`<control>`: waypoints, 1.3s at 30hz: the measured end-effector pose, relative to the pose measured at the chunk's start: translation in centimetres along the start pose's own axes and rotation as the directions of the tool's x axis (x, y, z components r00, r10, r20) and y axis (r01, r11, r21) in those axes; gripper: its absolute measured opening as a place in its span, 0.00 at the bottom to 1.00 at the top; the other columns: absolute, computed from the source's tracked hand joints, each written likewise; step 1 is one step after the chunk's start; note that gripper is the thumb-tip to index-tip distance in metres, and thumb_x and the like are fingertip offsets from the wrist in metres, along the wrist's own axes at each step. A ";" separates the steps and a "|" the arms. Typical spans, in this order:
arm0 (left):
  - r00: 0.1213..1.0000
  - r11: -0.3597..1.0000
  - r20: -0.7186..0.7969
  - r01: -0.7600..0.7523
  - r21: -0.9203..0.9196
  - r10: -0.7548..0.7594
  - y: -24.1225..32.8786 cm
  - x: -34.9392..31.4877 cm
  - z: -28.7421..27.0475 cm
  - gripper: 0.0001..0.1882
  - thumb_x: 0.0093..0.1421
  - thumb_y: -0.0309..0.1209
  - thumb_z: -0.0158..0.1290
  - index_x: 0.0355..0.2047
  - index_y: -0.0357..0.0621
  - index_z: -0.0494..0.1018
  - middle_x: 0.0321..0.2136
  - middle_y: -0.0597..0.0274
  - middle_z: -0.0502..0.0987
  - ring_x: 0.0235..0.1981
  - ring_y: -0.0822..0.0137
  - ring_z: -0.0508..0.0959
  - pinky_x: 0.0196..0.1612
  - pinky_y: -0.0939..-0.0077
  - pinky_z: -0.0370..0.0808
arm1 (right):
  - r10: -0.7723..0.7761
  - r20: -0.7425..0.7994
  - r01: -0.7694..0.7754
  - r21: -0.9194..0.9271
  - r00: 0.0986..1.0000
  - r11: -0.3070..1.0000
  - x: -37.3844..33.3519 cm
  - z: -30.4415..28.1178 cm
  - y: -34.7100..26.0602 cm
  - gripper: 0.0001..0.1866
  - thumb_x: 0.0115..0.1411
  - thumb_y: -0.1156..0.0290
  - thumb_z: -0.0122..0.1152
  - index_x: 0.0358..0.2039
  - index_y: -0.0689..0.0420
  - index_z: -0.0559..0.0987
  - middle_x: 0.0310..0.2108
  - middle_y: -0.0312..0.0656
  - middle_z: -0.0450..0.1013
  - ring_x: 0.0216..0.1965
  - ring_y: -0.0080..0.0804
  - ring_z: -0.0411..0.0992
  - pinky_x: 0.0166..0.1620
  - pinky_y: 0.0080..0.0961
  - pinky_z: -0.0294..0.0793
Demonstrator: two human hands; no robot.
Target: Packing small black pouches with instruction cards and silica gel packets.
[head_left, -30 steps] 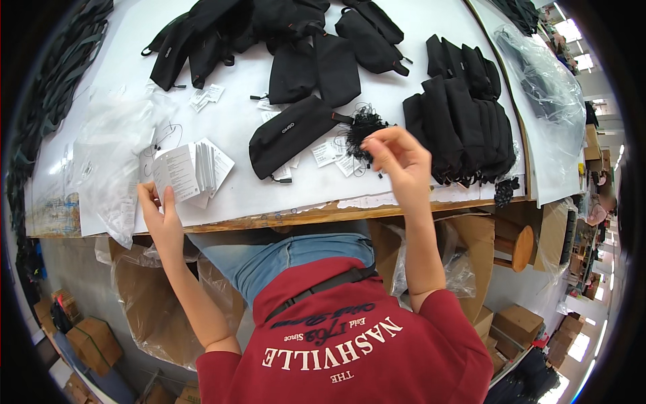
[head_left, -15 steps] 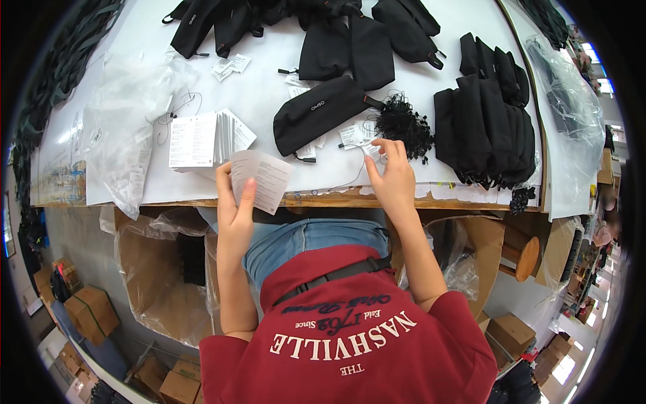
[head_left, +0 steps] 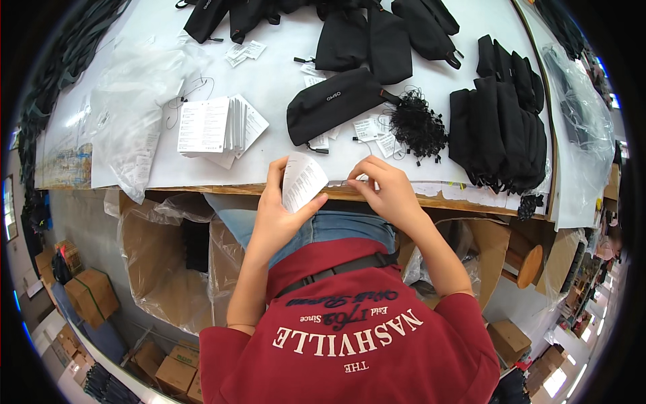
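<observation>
A white printed card [head_left: 304, 180], slightly curled, is held between the thumb and fingers of my left hand [head_left: 279, 212] at the table's front edge. My right hand [head_left: 390, 192] is just right of the card, thumb and forefinger pinched together; what sits in the pinch is too small to make out. A black zippered pouch [head_left: 330, 111] lies flat beyond my hands, with small white labels [head_left: 367, 129] beside it. Right of these is a tangled heap of black tag strings [head_left: 418, 124]. A stack of white printed cards [head_left: 202, 126] stands to the left.
More black pouches [head_left: 363, 47] lie at the back; others stand in a row [head_left: 498, 131] at the right. A clear plastic bag [head_left: 131, 111] with white labels is at the left. Below the table edge is a plastic-lined cardboard box [head_left: 158, 269], with a wooden stool [head_left: 528, 262] to the right.
My left hand has moved right with the card, away from the stack. My right hand has come down and left from beside the string heap, its fingers closing into a pinch.
</observation>
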State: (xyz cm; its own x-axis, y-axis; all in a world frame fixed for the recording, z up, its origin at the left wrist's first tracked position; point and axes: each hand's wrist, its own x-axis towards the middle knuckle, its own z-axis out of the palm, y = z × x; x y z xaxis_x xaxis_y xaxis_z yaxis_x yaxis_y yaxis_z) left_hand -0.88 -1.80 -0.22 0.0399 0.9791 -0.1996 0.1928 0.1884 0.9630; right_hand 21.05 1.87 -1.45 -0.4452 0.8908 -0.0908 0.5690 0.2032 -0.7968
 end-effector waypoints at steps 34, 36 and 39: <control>0.986 0.955 0.023 -0.152 -0.255 0.163 0.5 -0.2 1.5 0.03 0.59 0.23 0.55 0.31 0.35 0.77 0.30 0.64 0.73 0.26 0.79 0.69 0.30 0.85 0.66 | 0.138 -0.219 -0.008 0.506 0.966 0.863 -1.2 0.9 -3.6 0.05 0.58 0.77 0.61 0.33 0.60 0.74 0.11 0.31 0.55 0.15 0.16 0.50 0.21 0.18 0.50; 0.989 0.940 0.075 -0.092 -0.329 0.123 0.2 0.0 1.3 0.06 0.63 0.24 0.52 0.31 0.33 0.76 0.30 0.65 0.73 0.27 0.80 0.70 0.31 0.86 0.66 | 0.126 -0.176 -0.024 0.491 0.976 0.871 -1.3 0.5 -3.6 0.05 0.58 0.77 0.61 0.33 0.60 0.74 0.11 0.31 0.55 0.15 0.16 0.50 0.21 0.18 0.51; 0.966 0.918 0.255 0.065 -0.392 0.041 -1.0 0.3 1.5 0.05 0.65 0.25 0.49 0.35 0.34 0.72 0.31 0.67 0.71 0.31 0.81 0.69 0.35 0.87 0.66 | 0.097 -0.108 -0.036 0.465 0.989 0.884 -1.3 1.0 -3.0 0.05 0.58 0.76 0.61 0.33 0.60 0.74 0.11 0.32 0.56 0.16 0.16 0.52 0.21 0.19 0.53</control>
State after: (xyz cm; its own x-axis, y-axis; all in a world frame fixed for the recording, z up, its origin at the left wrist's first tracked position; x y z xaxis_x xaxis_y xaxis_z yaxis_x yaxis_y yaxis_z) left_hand 0.38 -1.77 -1.53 0.2969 0.9338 -0.1996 -0.2052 0.2665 0.9417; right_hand 19.22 -0.26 0.50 -0.3111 0.9449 -0.1023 0.1972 -0.0412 -0.9795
